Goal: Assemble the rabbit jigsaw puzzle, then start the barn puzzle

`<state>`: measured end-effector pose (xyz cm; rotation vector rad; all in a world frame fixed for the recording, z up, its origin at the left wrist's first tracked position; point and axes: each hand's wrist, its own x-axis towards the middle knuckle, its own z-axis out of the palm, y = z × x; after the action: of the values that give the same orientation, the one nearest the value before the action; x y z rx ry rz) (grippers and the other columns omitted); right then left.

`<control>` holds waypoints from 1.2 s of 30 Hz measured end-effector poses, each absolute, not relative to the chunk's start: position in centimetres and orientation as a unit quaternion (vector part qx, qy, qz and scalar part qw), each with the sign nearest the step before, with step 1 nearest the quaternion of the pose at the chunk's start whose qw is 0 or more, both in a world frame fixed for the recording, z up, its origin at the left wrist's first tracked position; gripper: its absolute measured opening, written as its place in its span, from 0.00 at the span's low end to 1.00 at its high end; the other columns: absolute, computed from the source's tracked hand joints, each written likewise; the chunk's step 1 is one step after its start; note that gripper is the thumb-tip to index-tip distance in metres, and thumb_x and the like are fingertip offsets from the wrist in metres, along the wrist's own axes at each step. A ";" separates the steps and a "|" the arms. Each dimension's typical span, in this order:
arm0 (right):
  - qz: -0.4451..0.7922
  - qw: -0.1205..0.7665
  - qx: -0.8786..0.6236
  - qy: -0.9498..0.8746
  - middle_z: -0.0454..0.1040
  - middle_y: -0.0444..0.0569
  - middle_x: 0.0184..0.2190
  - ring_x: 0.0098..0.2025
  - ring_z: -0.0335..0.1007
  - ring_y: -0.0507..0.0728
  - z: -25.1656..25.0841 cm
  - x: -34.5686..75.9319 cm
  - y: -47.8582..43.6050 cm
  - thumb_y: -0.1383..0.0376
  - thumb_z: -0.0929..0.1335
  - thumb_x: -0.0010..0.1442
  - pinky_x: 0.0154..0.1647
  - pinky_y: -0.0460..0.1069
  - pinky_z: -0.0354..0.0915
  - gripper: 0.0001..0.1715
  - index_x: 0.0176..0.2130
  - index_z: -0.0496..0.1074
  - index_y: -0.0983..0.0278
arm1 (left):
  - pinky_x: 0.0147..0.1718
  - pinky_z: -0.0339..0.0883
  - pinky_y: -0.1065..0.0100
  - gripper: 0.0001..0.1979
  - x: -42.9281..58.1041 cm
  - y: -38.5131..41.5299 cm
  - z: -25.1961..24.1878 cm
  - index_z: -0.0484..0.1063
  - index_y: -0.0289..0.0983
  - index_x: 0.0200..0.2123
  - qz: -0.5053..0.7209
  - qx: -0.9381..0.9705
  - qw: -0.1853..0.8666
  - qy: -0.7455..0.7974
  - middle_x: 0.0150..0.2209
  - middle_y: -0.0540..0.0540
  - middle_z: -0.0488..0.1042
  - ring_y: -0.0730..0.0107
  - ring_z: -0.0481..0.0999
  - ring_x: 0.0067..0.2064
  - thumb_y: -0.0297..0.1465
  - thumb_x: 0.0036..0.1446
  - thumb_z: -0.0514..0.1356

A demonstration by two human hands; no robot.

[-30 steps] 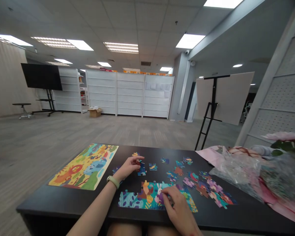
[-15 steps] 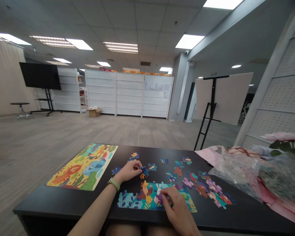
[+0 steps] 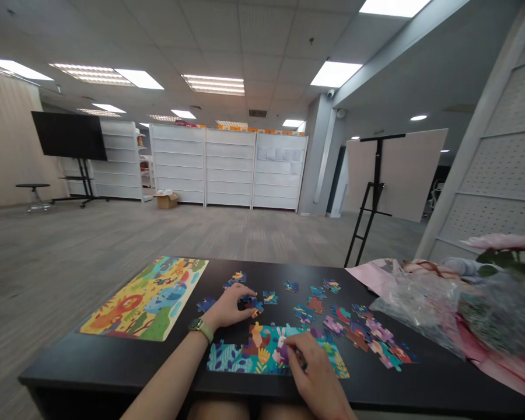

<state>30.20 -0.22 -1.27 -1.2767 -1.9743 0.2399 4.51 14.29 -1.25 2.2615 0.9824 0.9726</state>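
Grip of the left hand [image 3: 228, 306]: thumb and forefinger parted around a blue-and-orange jigsaw piece [image 3: 257, 305], and whether they pinch it I cannot tell.
That piece lies on the black bench [image 3: 100, 364], at eleven o'clock from the partly joined jigsaw [image 3: 265, 351], which shows a white rabbit; the right hand [image 3: 315, 361] rests on the jigsaw's three o'clock part, fingers curled, and I cannot tell whether they hold anything. Loose jigsaw pieces [image 3: 315, 304] scatter from twelve to three o'clock of the jigsaw; at ten o'clock lies a picture sheet [image 3: 144, 300] with a lion and a blue elephant, and at two o'clock crumpled clear wrapping [image 3: 420, 303].
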 end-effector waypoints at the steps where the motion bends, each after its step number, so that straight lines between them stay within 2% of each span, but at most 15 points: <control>1: 0.092 0.380 -0.500 -0.772 0.77 0.49 0.36 0.39 0.74 0.58 -1.3 30.2 -0.2 0.65 0.62 0.69 0.43 0.52 0.69 0.11 0.40 0.73 0.60 | 0.56 0.61 0.59 0.18 4.6 14.2 -1.3 0.80 0.44 0.46 0.350 0.833 0.239 0.355 0.47 0.44 0.79 0.53 0.72 0.53 0.33 0.50 0.71; 3: 0.088 0.384 -0.502 -0.770 0.77 0.49 0.36 0.39 0.74 0.58 -1.5 30.2 -0.2 0.65 0.62 0.68 0.43 0.52 0.70 0.11 0.39 0.74 0.60 | 0.54 0.62 0.59 0.16 4.8 14.1 -1.3 0.81 0.44 0.43 0.339 0.843 0.231 0.349 0.44 0.44 0.80 0.53 0.73 0.51 0.34 0.48 0.72; 7: 0.093 0.390 -0.500 -0.768 0.77 0.49 0.36 0.40 0.74 0.58 -1.6 30.2 -0.1 0.66 0.62 0.69 0.44 0.52 0.70 0.11 0.40 0.74 0.60 | 0.53 0.62 0.60 0.12 5.0 13.7 -1.0 0.81 0.44 0.43 0.326 0.853 0.224 0.339 0.42 0.45 0.80 0.55 0.73 0.48 0.33 0.53 0.68; 13: 0.109 0.386 -0.499 -0.768 0.77 0.49 0.38 0.42 0.74 0.58 -1.7 30.3 -0.2 0.67 0.61 0.69 0.46 0.52 0.69 0.11 0.41 0.73 0.60 | 0.56 0.63 0.60 0.19 5.1 13.1 -0.6 0.77 0.42 0.50 0.325 0.849 0.243 0.339 0.50 0.43 0.78 0.55 0.74 0.53 0.31 0.54 0.66; 19: 0.110 0.382 -0.498 -0.771 0.77 0.50 0.39 0.43 0.74 0.59 -1.8 30.3 -0.1 0.67 0.61 0.69 0.47 0.53 0.68 0.11 0.41 0.73 0.61 | 0.55 0.66 0.61 0.17 5.4 12.7 -0.4 0.81 0.43 0.40 0.287 0.866 0.268 0.308 0.49 0.46 0.80 0.57 0.76 0.51 0.23 0.45 0.66; 22: 0.113 0.381 -0.499 -0.770 0.77 0.50 0.39 0.43 0.73 0.59 -1.7 30.3 -0.3 0.67 0.61 0.69 0.47 0.53 0.68 0.11 0.41 0.72 0.60 | 0.56 0.65 0.60 0.16 5.5 12.7 -0.5 0.83 0.44 0.37 0.278 0.869 0.268 0.311 0.49 0.47 0.80 0.56 0.76 0.52 0.21 0.46 0.64; 36: 0.114 0.373 -0.505 -0.770 0.76 0.49 0.39 0.44 0.73 0.58 -1.8 30.2 -0.1 0.67 0.60 0.70 0.47 0.52 0.67 0.12 0.42 0.72 0.60 | 0.57 0.63 0.60 0.18 5.5 13.0 -1.0 0.85 0.47 0.40 0.255 0.871 0.271 0.320 0.53 0.47 0.77 0.54 0.74 0.55 0.22 0.48 0.64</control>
<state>30.21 -0.07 -1.81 -1.2928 -1.9739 0.2922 5.47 13.00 -0.97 2.3462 0.8618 0.6875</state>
